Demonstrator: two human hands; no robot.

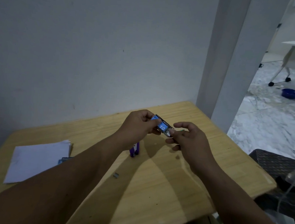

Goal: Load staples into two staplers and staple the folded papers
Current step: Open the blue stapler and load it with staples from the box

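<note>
Head view: staple box (161, 125) held above wooden table (174, 177).
Left hand (139, 124) gripping box; right hand (189, 139) pinching its open end. Purple stapler (134, 151) below, partly hidden by left wrist; folded papers (38, 159) left, loose staples (116, 174) near.

staple box (161, 125) | "10" is printed in white on the blue face | small white lettering on the black edge is blurred

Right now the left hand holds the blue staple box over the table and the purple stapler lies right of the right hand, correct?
Not quite. In the head view the purple stapler lies left of the right hand, under the left hand, which does hold the blue staple box over the table.
</note>
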